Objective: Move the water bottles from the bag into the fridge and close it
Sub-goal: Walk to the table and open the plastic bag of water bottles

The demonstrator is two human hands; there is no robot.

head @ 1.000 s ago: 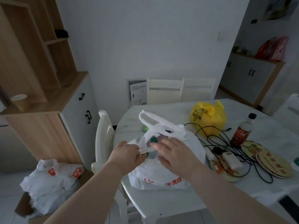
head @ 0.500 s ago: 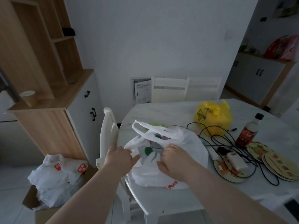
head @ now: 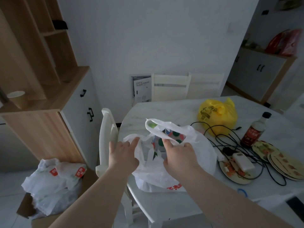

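A white plastic bag (head: 202,153) with red print sits on the near left part of the white marble table (head: 172,112). Its mouth gapes, and several green bottle caps (head: 176,133) show inside. My left hand (head: 123,153) grips the bag's left edge and holds it outward. My right hand (head: 178,153) pinches the right handle loop and lifts it. The bottles' bodies are hidden by the plastic. No fridge is in view.
A white chair (head: 107,137) stands at the table's left edge. A yellow bag (head: 217,116), a dark sauce bottle (head: 254,130), black cables (head: 230,140), a white adapter (head: 242,163) and stacked plates (head: 286,167) fill the right. A wooden cabinet (head: 41,125) and a box of bags (head: 54,183) stand left.
Both hands have pulled apart, spreading the bag's mouth wider. More green caps show inside. The view has shifted slightly.
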